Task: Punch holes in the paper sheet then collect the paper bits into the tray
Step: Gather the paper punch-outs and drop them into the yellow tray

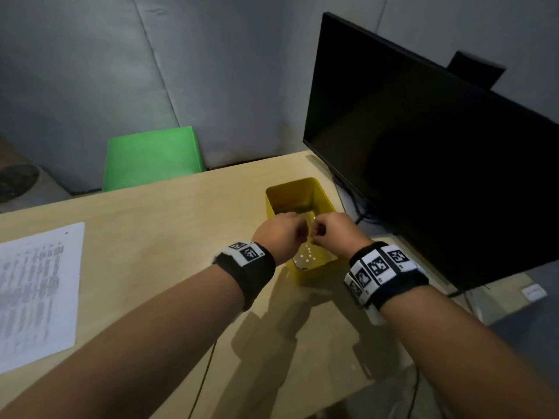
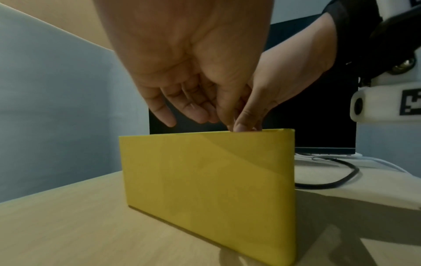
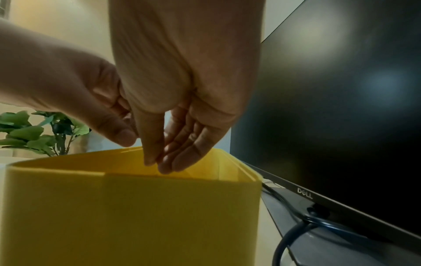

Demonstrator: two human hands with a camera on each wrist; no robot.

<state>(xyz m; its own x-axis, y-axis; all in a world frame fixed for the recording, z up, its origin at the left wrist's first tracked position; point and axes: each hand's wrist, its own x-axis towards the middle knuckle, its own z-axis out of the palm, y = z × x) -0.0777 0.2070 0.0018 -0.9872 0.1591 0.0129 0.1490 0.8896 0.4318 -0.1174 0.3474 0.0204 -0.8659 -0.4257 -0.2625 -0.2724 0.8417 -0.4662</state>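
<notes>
A yellow tray point(image 1: 290, 186) stands on the wooden table, with white paper bits point(image 1: 310, 257) scattered on its floor at the near end. Both hands hover close together over its middle. My left hand point(image 1: 298, 229) points down with relaxed fingers and nothing visible in them; its thumb tip point(image 2: 239, 126) reaches the tray's rim point(image 2: 205, 134). My right hand point(image 1: 320, 232) is right beside it, its straight fingers and thumb point(image 3: 164, 160) pointing down into the tray point(image 3: 136, 216) with nothing visible between them. The printed paper sheet point(image 1: 36, 294) lies flat at the table's left edge.
A black monitor point(image 1: 423, 164) stands just right of the tray, with cables point(image 2: 337, 181) trailing behind it on the table. A green stool point(image 1: 154, 158) sits beyond the table's far edge. A leafy plant point(image 3: 41, 135) shows in the background.
</notes>
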